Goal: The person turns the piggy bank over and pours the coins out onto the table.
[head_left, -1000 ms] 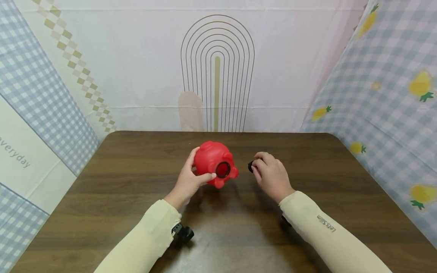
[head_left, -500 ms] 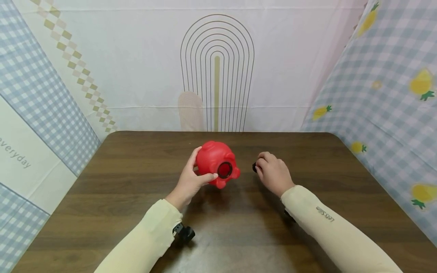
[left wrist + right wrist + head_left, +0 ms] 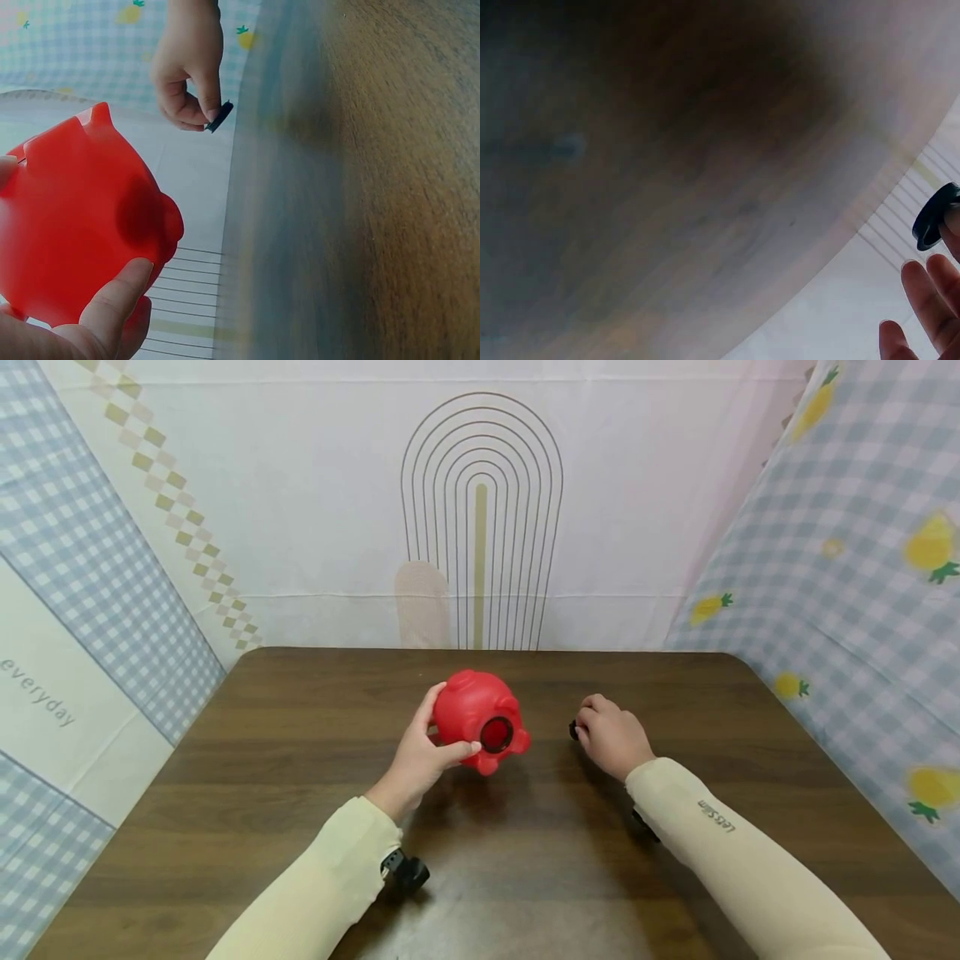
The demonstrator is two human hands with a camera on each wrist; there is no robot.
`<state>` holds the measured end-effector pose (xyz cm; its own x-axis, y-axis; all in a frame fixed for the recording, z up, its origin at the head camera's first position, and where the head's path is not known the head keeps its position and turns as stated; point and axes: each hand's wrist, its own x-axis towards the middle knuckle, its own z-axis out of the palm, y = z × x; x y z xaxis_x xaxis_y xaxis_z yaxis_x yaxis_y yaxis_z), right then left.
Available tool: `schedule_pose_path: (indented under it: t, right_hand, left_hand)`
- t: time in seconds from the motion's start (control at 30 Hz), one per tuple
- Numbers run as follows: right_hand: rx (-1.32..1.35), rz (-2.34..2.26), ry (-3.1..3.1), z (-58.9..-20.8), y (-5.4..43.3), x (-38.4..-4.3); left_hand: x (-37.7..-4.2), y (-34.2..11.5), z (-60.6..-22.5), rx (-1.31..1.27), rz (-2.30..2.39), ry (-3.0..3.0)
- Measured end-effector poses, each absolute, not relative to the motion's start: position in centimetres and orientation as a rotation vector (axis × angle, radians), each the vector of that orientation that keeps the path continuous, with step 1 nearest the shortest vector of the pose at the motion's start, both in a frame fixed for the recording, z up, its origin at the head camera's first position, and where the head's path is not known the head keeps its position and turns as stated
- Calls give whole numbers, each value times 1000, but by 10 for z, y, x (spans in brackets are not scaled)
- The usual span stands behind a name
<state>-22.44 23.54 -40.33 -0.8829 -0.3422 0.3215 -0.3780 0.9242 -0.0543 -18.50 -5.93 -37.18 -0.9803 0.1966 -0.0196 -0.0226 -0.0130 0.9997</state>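
Note:
A red piggy bank (image 3: 472, 702) is tipped so that its round, dark-rimmed hole (image 3: 497, 735) faces the front in the head view. My left hand (image 3: 411, 767) grips it from the left, thumb close to the hole. In the left wrist view the thumb (image 3: 120, 300) lies along the bank's glossy red side (image 3: 67, 217). Some distance to the right, my right hand (image 3: 617, 742) pinches a small black round plug (image 3: 573, 730) between thumb and fingers. The plug's rim (image 3: 930, 221) shows at the edge of the right wrist view.
Both hands are over a dark wooden table (image 3: 300, 735). A white patterned cloth (image 3: 315, 510) hangs behind it, and a checked cloth with pineapples (image 3: 832, 610) hangs on the right. A small black device (image 3: 411, 870) sits at the left wrist.
My right hand has moved right, away from the piggy bank, with the plug still pinched. The bank in my left hand has shifted slightly to the right.

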Motion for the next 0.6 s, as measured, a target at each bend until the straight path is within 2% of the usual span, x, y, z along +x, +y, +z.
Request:
schedule_pose_path:
  t: [0.6]
  right_hand:
    - [405,150,-2962,-411,257,-236]
  left_hand:
    - [-186,-58,-376,202,2132,2091]
